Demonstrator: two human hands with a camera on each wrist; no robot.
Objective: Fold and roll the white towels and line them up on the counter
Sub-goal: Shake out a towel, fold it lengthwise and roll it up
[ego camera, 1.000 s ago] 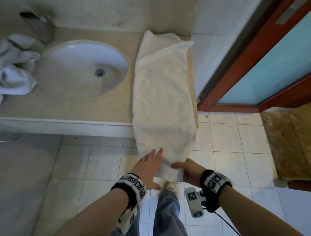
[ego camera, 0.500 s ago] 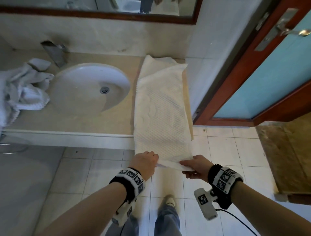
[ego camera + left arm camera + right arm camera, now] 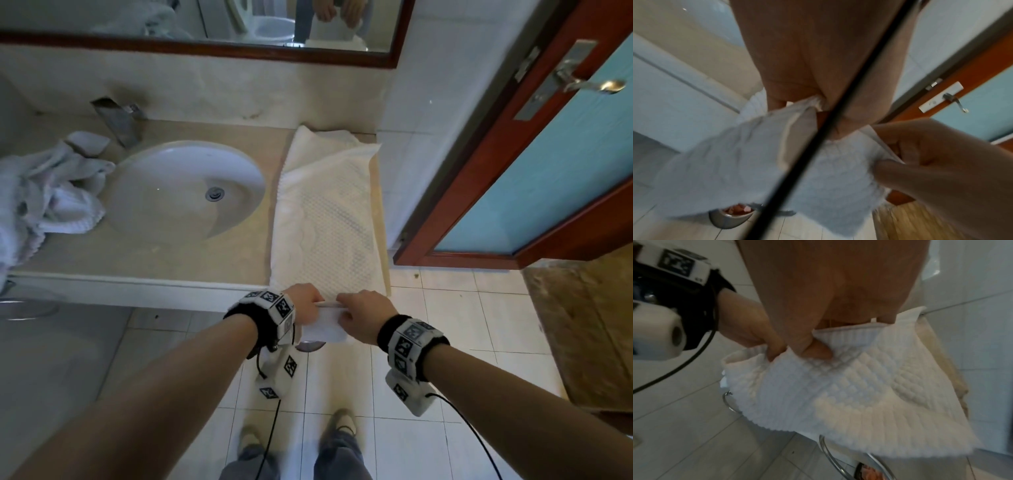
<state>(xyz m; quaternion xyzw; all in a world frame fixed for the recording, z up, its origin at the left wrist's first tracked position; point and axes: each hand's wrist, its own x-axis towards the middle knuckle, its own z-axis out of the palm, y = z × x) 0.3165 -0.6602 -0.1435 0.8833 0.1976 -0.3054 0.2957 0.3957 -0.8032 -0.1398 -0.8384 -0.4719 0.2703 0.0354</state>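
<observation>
A long white waffle-textured towel [image 3: 325,219] lies folded lengthwise along the right end of the beige counter [image 3: 144,253], with its near end hanging over the counter's front edge. My left hand [image 3: 303,303] and right hand [image 3: 363,311] grip that near end side by side and have it turned over into a small fold. In the left wrist view the towel [image 3: 748,162] bunches under my fingers. The right wrist view shows the towel [image 3: 849,394] pinched by my thumb [image 3: 813,350] at its hem.
A round white sink [image 3: 185,192] sits in the counter's middle. Several crumpled white towels [image 3: 44,195] are heaped at the left. A wall [image 3: 407,144] borders the counter on the right, beside a red-framed door [image 3: 548,164]. A metal bin [image 3: 729,217] stands on the tiled floor below.
Both hands have lifted the towel's hanging end from below the counter up to its front edge and turned it over into a fold. The head view has tilted up to show the mirror.
</observation>
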